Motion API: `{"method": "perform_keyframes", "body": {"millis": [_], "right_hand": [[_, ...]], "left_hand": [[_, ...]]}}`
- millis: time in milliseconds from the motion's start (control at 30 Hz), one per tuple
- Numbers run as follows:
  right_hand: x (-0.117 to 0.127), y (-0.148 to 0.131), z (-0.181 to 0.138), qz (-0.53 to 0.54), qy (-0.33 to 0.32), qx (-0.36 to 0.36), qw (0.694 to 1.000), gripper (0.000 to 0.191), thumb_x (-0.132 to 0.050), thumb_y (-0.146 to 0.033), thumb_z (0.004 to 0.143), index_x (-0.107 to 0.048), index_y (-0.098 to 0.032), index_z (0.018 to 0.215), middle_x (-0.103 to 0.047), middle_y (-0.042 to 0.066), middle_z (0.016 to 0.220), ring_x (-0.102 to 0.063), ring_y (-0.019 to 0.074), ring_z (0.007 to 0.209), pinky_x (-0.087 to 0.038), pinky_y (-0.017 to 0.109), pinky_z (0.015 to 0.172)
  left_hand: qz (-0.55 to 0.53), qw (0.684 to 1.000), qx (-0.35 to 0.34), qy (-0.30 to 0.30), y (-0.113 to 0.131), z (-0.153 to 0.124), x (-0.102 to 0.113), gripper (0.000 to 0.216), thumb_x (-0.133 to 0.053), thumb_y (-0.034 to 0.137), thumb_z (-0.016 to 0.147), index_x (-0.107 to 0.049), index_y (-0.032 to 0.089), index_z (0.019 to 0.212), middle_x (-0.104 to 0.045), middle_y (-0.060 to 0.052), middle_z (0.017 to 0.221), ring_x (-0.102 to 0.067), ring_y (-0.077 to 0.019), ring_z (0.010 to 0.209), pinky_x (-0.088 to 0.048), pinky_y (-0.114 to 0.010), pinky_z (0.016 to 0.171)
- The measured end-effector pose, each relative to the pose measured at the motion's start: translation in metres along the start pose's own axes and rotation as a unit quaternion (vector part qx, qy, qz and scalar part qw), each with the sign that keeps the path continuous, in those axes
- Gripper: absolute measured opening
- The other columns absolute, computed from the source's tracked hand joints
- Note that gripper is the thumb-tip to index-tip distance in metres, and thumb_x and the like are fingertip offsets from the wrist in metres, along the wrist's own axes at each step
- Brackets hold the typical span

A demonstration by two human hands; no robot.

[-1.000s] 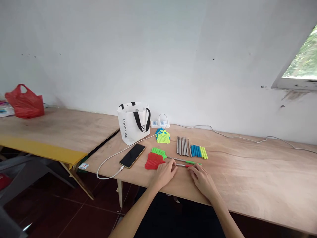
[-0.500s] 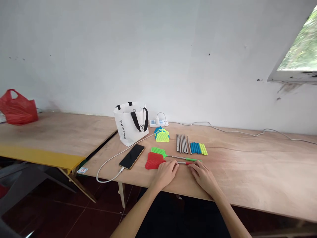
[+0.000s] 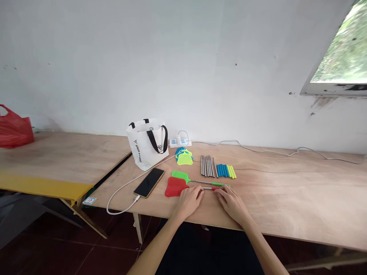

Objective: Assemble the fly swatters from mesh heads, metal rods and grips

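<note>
- Two hands are working at the near edge of the table (image 3: 286,198). We are recording the left hand (image 3: 187,200) and the right hand (image 3: 231,202) palm-down with fingers loosely bent. Their fingertips are touching the red swatter (image 3: 174,187), whose rod is running between them. We cannot tell whether either hand is pinching it.
- Just beyond the fingertips, the green swatter (image 3: 180,175) is lying complete with head, rod and grip.
- Further beyond the fingers, loose heads (image 3: 184,157), bare metal rods (image 3: 207,171) and coloured grips (image 3: 225,170) are lying apart. We are judging two swatters made up and the remainder outstanding.
- Left of the left fingers, a phone (image 3: 149,182) is lying cabled beside a white bag (image 3: 147,143). Its lettering is appearing to end in "STUDIO"; the rest is too small to read.
</note>
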State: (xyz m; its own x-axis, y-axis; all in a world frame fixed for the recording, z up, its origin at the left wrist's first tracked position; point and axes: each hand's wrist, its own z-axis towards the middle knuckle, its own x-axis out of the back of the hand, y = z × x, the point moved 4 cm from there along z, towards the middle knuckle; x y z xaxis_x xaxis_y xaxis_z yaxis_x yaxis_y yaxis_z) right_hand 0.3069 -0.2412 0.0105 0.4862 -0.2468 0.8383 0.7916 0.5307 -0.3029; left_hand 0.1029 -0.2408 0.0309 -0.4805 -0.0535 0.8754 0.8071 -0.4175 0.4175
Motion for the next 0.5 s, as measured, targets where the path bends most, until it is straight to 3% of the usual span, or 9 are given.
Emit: {"method": "perform_keyframes", "body": {"millis": [100,200,300,367,500], "right_hand": [[-0.0006,0.0018,-0.001,-0.041,0.02,0.0,0.999,0.032,-0.039,-0.028,0.102,-0.066,-0.029,0.118,-0.063,0.008,0.105,-0.062,0.023,0.095,-0.053,0.04,0.087],[-0.0014,0.0023,-0.0024,-0.1,0.051,-0.005,0.994,0.034,-0.042,-0.031,0.101,-0.063,-0.029,0.128,-0.06,0.011,0.126,-0.058,0.0277,0.117,-0.045,0.051,0.103],[-0.0055,0.0039,-0.0032,-0.107,0.04,-0.015,0.993,0.039,-0.036,-0.036,0.103,-0.055,-0.032,0.137,-0.055,0.009,0.142,-0.049,0.028,0.133,-0.033,0.06,0.112],[-0.0071,0.0055,-0.0029,-0.094,0.028,-0.021,0.995,0.039,-0.035,-0.038,0.105,-0.056,-0.033,0.136,-0.06,0.007,0.134,-0.054,0.026,0.127,-0.034,0.059,0.112],[-0.0041,0.0047,-0.0007,-0.061,0.02,-0.002,0.998,0.034,-0.039,-0.039,0.105,-0.066,-0.031,0.123,-0.066,0.007,0.109,-0.063,0.0229,0.105,-0.046,0.045,0.1]], "left_hand": [[-0.002,1.0,-0.002,0.001,0.0002,0.0001,-0.0002,0.021,-0.044,0.032,0.104,-0.063,0.026,0.107,-0.075,-0.003,0.105,-0.07,-0.0227,0.096,-0.046,-0.03,0.079],[-0.004,1.0,0.0,0.01,0.0002,0.0001,-0.0003,0.02,-0.044,0.032,0.105,-0.063,0.025,0.106,-0.075,-0.003,0.104,-0.07,-0.0225,0.095,-0.046,-0.03,0.079],[-0.006,1.0,0.001,0.013,0.0008,-0.0003,0.0001,0.021,-0.044,0.032,0.105,-0.064,0.025,0.105,-0.075,-0.002,0.104,-0.069,-0.0222,0.094,-0.045,-0.029,0.078],[-0.005,1.0,0.001,0.008,0.0014,-0.0007,0.0004,0.021,-0.044,0.032,0.104,-0.064,0.025,0.105,-0.075,-0.003,0.105,-0.069,-0.0219,0.093,-0.045,-0.029,0.077],[0.0,1.0,0.004,0.014,0.0023,-0.0017,0.0031,0.022,-0.045,0.033,0.104,-0.065,0.025,0.104,-0.074,-0.003,0.104,-0.068,-0.0228,0.093,-0.045,-0.029,0.076]]}}
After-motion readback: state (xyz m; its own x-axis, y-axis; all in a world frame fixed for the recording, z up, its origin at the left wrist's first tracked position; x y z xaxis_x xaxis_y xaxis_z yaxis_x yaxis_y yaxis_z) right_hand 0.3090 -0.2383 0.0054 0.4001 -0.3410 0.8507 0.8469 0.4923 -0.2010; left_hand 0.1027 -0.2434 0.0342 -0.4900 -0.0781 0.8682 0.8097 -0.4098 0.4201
